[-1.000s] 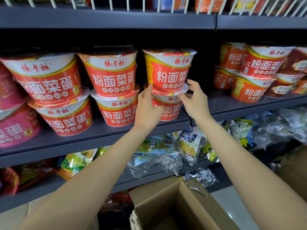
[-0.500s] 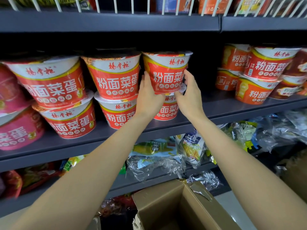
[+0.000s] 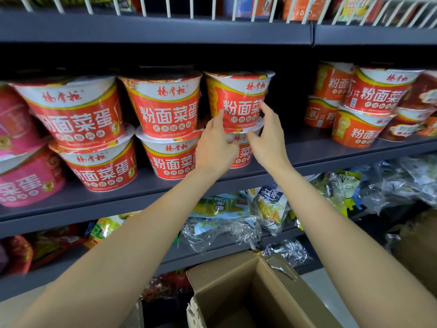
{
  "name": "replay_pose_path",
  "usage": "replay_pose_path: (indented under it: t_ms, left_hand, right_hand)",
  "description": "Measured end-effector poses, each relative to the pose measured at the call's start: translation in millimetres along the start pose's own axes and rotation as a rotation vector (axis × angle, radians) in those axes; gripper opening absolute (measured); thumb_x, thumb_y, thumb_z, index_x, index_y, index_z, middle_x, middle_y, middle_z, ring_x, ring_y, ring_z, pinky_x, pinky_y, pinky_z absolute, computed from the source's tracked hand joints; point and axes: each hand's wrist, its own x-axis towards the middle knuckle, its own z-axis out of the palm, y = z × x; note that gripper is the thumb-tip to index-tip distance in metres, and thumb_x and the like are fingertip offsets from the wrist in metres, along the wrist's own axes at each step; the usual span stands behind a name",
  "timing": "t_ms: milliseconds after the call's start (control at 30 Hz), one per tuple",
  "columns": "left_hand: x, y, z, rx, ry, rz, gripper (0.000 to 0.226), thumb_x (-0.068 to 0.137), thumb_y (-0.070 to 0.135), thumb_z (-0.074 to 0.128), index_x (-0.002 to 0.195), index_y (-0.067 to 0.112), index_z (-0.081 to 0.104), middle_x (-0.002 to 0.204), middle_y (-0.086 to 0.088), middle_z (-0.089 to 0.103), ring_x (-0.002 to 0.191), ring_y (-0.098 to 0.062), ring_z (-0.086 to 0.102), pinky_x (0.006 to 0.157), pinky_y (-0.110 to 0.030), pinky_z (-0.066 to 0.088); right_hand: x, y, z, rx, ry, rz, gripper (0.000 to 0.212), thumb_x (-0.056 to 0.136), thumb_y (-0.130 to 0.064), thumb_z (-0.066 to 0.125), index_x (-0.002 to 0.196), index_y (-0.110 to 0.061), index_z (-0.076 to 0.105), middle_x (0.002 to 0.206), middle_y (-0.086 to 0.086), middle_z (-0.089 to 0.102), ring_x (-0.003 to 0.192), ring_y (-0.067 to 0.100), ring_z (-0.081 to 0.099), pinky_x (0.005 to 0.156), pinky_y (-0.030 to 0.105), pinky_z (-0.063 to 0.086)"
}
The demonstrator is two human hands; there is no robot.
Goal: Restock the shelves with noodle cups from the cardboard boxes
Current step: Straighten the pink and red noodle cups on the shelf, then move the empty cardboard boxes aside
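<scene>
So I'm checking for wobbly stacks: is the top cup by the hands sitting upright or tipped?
Upright: the top noodle cup rests level on the lower cup, lid flat, label straight.

Dark grey metal shelving [image 3: 343, 155] is filling the view, its tiers running left to right. A white wire rail [image 3: 236, 8] is edging the top tier. Pale floor [image 3: 331, 297] is showing at lower right, and even light is falling across everything.
</scene>
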Motion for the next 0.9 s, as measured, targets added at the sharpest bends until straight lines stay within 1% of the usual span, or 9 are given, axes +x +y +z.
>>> replay_pose_path:
  t_ms: [100,267,333,467,533,633,733,800,900]
  left_hand:
    - [-34,11,-29,0.23,0.075,0.14,0.052,0.091,0.025,0.053,0.141,0.02,0.038,0.127,-0.001,0.059,0.116,-0.022,0.054,0.086,-0.037,0.047]
    - [-109,16,-101,0.38,0.161,0.2,0.034,0.088,0.027,0.05,0.121,0.022,0.059,0.096,0.006,0.07,0.092,-0.022,0.062,0.067,-0.033,0.046]
    - [-144,13,-132,0.4,0.165,0.187,0.031,0.086,0.03,0.049,0.113,0.023,0.064,0.085,0.004,0.07,0.081,-0.023,0.063,0.061,-0.031,0.044]
    - [-235,-5,-197,0.335,0.033,0.07,0.034,0.088,0.036,0.043,0.112,0.027,0.065,0.088,0.009,0.069,0.08,-0.012,0.06,0.067,-0.032,0.05]
    - [-290,-26,-225,0.293,-0.087,-0.028,0.033,0.087,0.033,0.044,0.112,0.027,0.065,0.092,0.013,0.069,0.085,-0.008,0.061,0.075,-0.033,0.051]
    - [-374,-67,-260,0.318,-0.164,-0.268,0.038,0.083,0.037,0.043,0.112,0.026,0.065,0.101,0.007,0.071,0.096,-0.017,0.066,0.084,-0.037,0.051]
    - [-444,-111,-292,0.288,-0.106,-0.516,0.028,0.086,0.017,0.059,0.114,0.02,0.065,0.104,0.002,0.07,0.098,-0.018,0.065,0.087,-0.029,0.05]
    - [-479,-140,-310,0.298,-0.038,-0.692,0.031,0.087,0.012,0.063,0.117,0.018,0.064,0.109,-0.001,0.068,0.101,-0.018,0.063,0.086,-0.024,0.045]
    - [-511,-190,-334,0.355,0.043,-0.919,0.037,0.085,0.017,0.067,0.121,0.02,0.061,0.115,-0.003,0.065,0.103,-0.023,0.061,0.089,-0.033,0.046]
  right_hand:
    - [-37,-24,1,-0.091,0.095,-0.137,0.045,0.088,-0.003,0.053,0.132,-0.01,0.048,0.137,0.008,0.044,0.125,0.021,0.044,0.1,0.026,0.038]
    - [-120,-71,8,-0.168,0.225,-0.382,0.029,0.087,-0.012,0.052,0.115,-0.009,0.06,0.107,0.004,0.063,0.097,0.017,0.054,0.079,0.027,0.043]
    - [-154,-92,12,-0.144,0.179,-0.436,0.025,0.09,-0.014,0.052,0.113,-0.008,0.062,0.102,0.002,0.067,0.094,0.017,0.06,0.077,0.029,0.048]
    - [-233,-121,30,-0.177,-0.009,-0.478,0.026,0.091,-0.017,0.05,0.112,-0.01,0.062,0.092,0.001,0.07,0.082,0.018,0.065,0.066,0.03,0.052]
    - [-277,-128,45,-0.182,-0.163,-0.437,0.024,0.09,-0.017,0.051,0.11,-0.013,0.062,0.093,0.001,0.069,0.082,0.019,0.066,0.064,0.032,0.053]
    - [-343,-133,72,-0.22,-0.433,-0.308,0.025,0.089,-0.015,0.055,0.113,-0.018,0.061,0.101,-0.001,0.066,0.094,0.019,0.062,0.073,0.032,0.048]
    - [-396,-135,102,-0.232,-0.631,-0.215,0.024,0.091,-0.019,0.055,0.114,-0.021,0.06,0.106,-0.003,0.064,0.1,0.018,0.059,0.076,0.032,0.046]
    - [-420,-136,126,-0.226,-0.743,-0.141,0.024,0.092,-0.025,0.055,0.115,-0.022,0.06,0.109,-0.004,0.065,0.101,0.017,0.06,0.079,0.03,0.047]
    - [-442,-138,174,-0.213,-0.874,-0.01,0.027,0.091,-0.034,0.058,0.117,-0.024,0.059,0.112,-0.007,0.065,0.102,0.014,0.06,0.085,0.027,0.047]
